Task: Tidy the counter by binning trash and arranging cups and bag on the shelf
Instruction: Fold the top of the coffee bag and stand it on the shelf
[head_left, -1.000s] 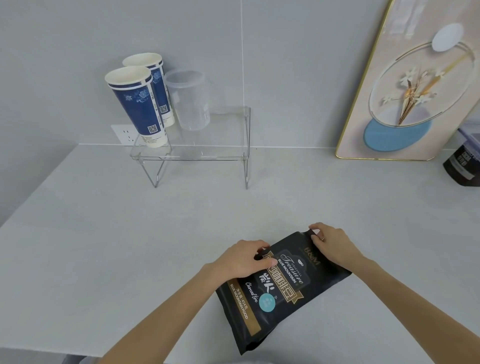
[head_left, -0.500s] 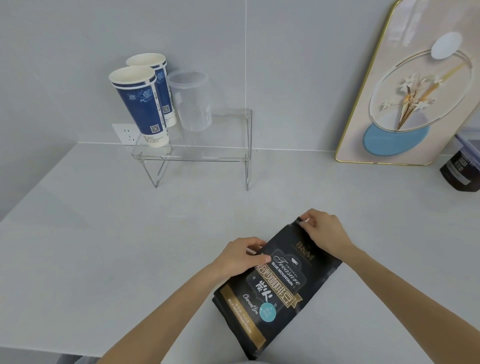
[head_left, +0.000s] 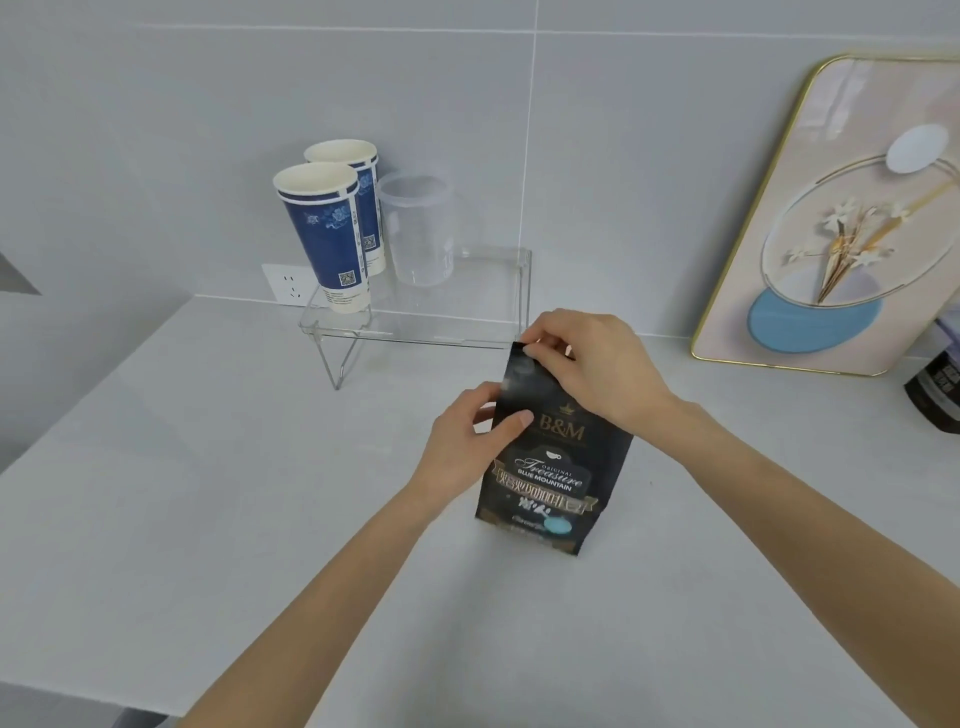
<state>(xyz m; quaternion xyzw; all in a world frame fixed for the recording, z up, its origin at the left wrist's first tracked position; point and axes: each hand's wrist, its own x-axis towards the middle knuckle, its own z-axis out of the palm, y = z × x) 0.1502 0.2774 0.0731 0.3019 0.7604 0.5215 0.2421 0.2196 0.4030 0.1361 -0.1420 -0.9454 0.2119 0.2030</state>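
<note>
A black coffee bag (head_left: 553, 470) with gold lettering stands upright on the grey counter, just in front of the clear acrylic shelf (head_left: 415, 332). My left hand (head_left: 470, 441) grips the bag's left edge near the top. My right hand (head_left: 592, 369) pinches its top seal. On the shelf's left half stand two blue and white paper cups, one in front (head_left: 324, 234) and one behind (head_left: 358, 200), and a clear plastic cup (head_left: 418, 228). The shelf's right half is bare.
A gold-framed picture (head_left: 841, 218) leans on the wall at the right. A dark jar (head_left: 937, 387) sits at the far right edge. A wall socket (head_left: 288, 283) is behind the shelf. The counter's front edge runs along the lower left.
The bag was lying tilted on the counter near me; both hands have stood it upright and carried it forward toward the shelf's right end.
</note>
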